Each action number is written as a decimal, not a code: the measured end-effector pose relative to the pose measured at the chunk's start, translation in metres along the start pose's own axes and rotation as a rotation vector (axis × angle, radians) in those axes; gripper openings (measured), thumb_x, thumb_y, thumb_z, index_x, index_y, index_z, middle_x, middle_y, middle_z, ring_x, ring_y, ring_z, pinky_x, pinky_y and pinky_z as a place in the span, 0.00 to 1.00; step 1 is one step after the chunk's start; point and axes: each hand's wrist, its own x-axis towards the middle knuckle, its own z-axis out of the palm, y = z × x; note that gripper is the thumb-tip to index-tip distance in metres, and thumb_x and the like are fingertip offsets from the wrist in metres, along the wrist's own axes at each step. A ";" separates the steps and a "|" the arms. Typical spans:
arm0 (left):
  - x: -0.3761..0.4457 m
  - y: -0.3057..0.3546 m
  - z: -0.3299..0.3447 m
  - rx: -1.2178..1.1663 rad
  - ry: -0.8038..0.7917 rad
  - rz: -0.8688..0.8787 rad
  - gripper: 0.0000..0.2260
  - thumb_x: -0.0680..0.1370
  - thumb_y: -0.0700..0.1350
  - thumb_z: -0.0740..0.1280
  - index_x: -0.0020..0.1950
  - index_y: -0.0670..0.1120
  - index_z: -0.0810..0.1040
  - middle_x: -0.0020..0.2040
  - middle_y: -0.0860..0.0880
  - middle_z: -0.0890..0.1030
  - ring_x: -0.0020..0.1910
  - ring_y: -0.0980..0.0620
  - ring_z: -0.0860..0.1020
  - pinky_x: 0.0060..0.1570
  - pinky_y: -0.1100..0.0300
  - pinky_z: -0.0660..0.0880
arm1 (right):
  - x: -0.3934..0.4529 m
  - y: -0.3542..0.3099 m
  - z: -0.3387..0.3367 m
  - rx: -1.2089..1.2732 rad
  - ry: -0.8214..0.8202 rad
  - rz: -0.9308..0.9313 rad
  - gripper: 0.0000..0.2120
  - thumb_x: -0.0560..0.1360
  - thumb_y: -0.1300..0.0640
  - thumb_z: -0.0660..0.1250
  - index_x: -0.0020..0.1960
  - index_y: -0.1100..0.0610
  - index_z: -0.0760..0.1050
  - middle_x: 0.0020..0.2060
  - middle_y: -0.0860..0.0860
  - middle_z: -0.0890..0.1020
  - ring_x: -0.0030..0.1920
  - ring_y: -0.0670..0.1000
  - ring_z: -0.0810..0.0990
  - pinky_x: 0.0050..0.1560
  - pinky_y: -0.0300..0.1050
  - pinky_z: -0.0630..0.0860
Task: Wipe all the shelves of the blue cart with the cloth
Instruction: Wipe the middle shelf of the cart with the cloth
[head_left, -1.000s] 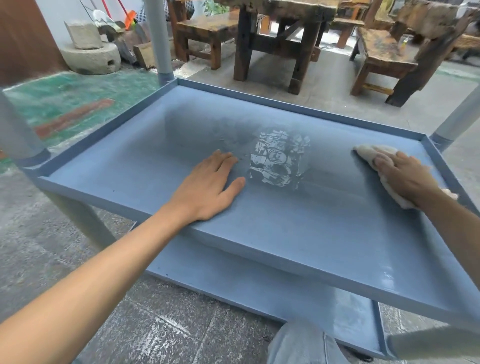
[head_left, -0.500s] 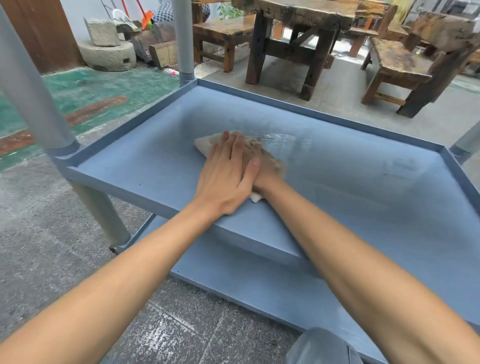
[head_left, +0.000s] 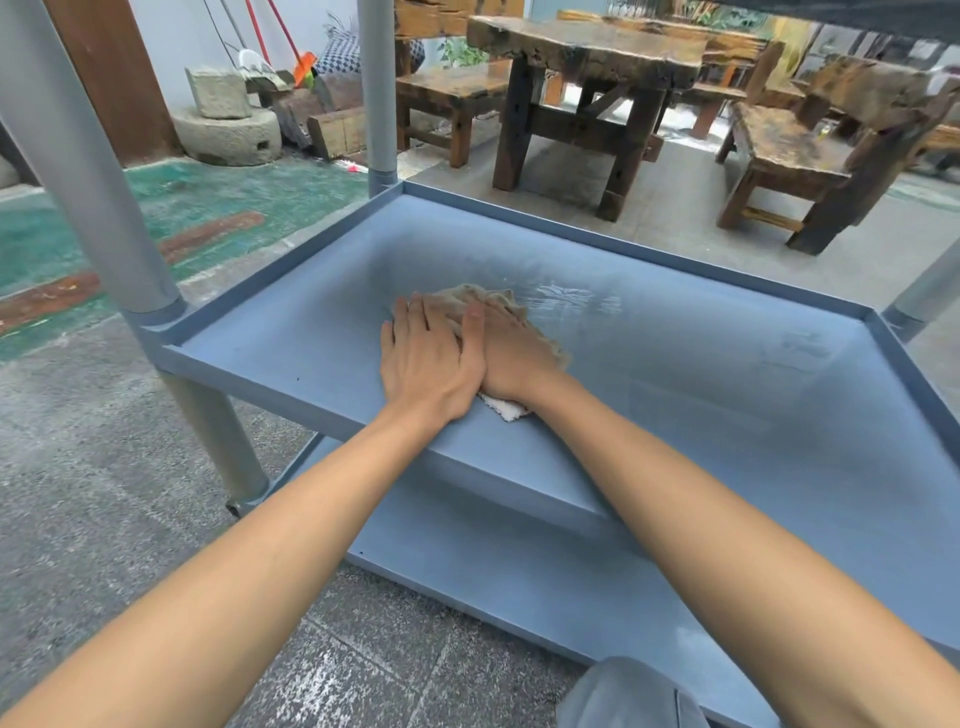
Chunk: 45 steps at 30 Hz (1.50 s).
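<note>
The blue cart's middle shelf (head_left: 649, 374) fills the view, with a raised rim all round. A beige cloth (head_left: 491, 300) lies on its left-middle part; a white corner of it sticks out near the front rim. My right hand (head_left: 514, 358) lies flat on the cloth and presses it down. My left hand (head_left: 423, 358) rests flat right beside it, its thumb overlapping my right hand and its fingertips at the cloth's edge. A wet streak (head_left: 566, 299) shines just right of the cloth. The lower shelf (head_left: 519, 582) shows below.
Grey posts stand at the cart's corners: front left (head_left: 83, 171), back left (head_left: 376, 88), right (head_left: 930, 291). The upper shelf's edge (head_left: 857, 15) hangs overhead. Beyond the cart are a wooden table (head_left: 587, 57), benches (head_left: 789, 150) and a millstone (head_left: 228, 135).
My right hand has swept the cloth from the shelf's right end over to the left-middle, up against my left hand. The view has dropped and shifted left.
</note>
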 end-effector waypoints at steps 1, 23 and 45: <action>0.001 0.000 0.001 0.010 -0.014 -0.008 0.33 0.84 0.60 0.46 0.81 0.37 0.55 0.82 0.39 0.56 0.82 0.43 0.51 0.79 0.46 0.48 | -0.004 0.004 -0.001 -0.001 0.010 0.025 0.25 0.86 0.45 0.52 0.83 0.44 0.59 0.83 0.48 0.58 0.83 0.51 0.51 0.82 0.53 0.50; 0.003 -0.004 0.002 0.347 -0.168 0.015 0.29 0.84 0.51 0.50 0.81 0.36 0.54 0.83 0.41 0.53 0.82 0.42 0.50 0.78 0.46 0.49 | -0.305 0.212 -0.090 -0.006 0.280 0.753 0.19 0.84 0.57 0.58 0.73 0.53 0.75 0.70 0.58 0.76 0.71 0.61 0.73 0.73 0.58 0.68; 0.037 -0.058 -0.072 0.237 -0.199 0.213 0.19 0.80 0.51 0.54 0.53 0.39 0.79 0.60 0.34 0.80 0.57 0.35 0.77 0.55 0.49 0.75 | -0.091 -0.033 -0.004 0.013 0.114 0.349 0.26 0.86 0.40 0.48 0.82 0.47 0.59 0.82 0.56 0.59 0.82 0.59 0.53 0.79 0.58 0.49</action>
